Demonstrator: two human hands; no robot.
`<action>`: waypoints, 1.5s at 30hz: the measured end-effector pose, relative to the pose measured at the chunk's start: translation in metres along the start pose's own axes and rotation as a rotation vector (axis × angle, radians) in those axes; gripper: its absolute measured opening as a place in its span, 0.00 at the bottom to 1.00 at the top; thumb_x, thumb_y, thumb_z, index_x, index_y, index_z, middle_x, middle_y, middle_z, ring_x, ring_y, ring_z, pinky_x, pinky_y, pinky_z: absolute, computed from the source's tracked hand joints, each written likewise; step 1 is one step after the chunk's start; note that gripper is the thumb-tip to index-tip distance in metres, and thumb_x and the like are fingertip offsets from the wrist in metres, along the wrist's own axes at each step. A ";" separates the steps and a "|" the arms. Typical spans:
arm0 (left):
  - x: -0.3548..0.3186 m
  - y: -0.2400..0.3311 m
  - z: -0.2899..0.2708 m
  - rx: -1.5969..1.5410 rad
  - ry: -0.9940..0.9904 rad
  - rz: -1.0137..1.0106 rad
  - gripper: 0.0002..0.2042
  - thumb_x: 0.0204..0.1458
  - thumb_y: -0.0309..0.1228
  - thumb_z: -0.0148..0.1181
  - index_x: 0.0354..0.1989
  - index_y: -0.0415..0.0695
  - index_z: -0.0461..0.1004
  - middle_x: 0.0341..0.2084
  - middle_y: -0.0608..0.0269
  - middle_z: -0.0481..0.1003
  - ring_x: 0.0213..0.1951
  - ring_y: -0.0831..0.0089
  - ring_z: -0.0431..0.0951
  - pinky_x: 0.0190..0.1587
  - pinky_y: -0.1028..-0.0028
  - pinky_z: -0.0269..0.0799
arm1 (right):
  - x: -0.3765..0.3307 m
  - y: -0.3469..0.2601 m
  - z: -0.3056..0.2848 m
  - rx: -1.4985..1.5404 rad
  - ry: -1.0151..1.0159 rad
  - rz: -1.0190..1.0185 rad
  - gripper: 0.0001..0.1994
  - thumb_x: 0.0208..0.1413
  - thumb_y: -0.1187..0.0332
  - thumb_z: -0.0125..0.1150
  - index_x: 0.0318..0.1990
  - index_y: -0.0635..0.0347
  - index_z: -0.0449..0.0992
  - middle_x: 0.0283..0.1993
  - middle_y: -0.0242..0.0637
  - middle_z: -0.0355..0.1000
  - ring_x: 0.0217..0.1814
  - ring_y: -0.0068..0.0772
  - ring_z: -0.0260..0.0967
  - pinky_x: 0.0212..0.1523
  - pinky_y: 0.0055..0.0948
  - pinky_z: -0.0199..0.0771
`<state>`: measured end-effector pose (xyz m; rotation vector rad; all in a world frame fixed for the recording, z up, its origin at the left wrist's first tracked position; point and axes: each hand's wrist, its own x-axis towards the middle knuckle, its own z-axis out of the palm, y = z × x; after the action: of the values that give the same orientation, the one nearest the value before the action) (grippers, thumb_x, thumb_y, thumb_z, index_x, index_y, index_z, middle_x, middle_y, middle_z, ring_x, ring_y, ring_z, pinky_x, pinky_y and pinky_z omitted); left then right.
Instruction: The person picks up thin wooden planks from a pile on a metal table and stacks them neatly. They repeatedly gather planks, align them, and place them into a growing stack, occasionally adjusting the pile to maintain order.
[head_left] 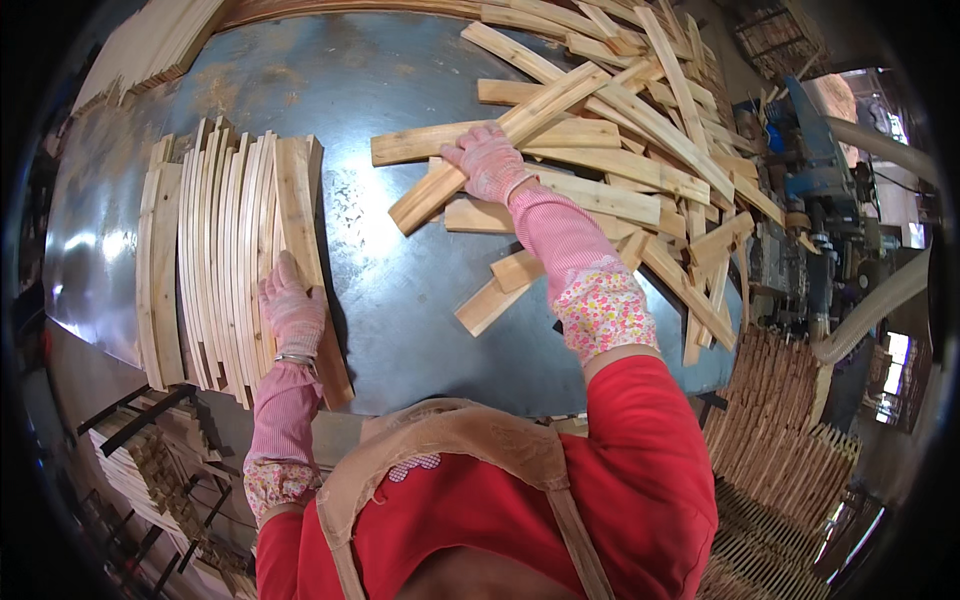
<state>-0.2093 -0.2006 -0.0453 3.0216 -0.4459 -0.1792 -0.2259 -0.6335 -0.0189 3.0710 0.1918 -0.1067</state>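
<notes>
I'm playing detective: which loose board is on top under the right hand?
The slanting board, rising rightward beneath the right hand; it crosses over the sideways board.

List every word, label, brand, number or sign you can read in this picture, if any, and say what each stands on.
None can be read.
Row of wooden strips and loose wooden strips: no legible lettering.
Metal tabletop: no legible lettering.
Red top and apron: no legible lettering.
Machinery at right: any markings are too small or blurred to read.
</notes>
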 end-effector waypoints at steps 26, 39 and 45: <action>0.004 0.021 -0.010 0.086 -0.245 0.047 0.54 0.53 0.55 0.73 0.83 0.48 0.49 0.82 0.39 0.44 0.83 0.43 0.38 0.83 0.46 0.27 | 0.091 -0.153 -0.047 0.735 -0.220 -0.064 0.19 0.62 0.59 0.61 0.56 0.58 0.81 0.41 0.54 0.79 0.52 0.58 0.78 0.53 0.53 0.80; -0.011 0.164 0.056 -1.792 -0.376 -0.174 0.26 0.68 0.40 0.61 0.67 0.35 0.70 0.60 0.48 0.76 0.59 0.60 0.78 0.65 0.65 0.74 | 0.072 -0.014 -0.061 0.792 -0.392 0.279 0.37 0.69 0.33 0.45 0.71 0.52 0.73 0.64 0.59 0.76 0.68 0.65 0.72 0.71 0.56 0.66; 0.005 0.143 0.068 -1.585 -0.608 -0.288 0.22 0.64 0.36 0.64 0.63 0.35 0.74 0.51 0.52 0.83 0.48 0.63 0.83 0.55 0.65 0.79 | 0.072 0.034 -0.009 0.171 -0.079 0.705 0.43 0.57 0.51 0.68 0.80 0.42 0.57 0.71 0.52 0.69 0.71 0.61 0.69 0.70 0.55 0.69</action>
<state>-0.2535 -0.3434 -0.0990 1.3921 0.1360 -0.9230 -0.1499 -0.6577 -0.0132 3.0756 -0.9339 -0.2110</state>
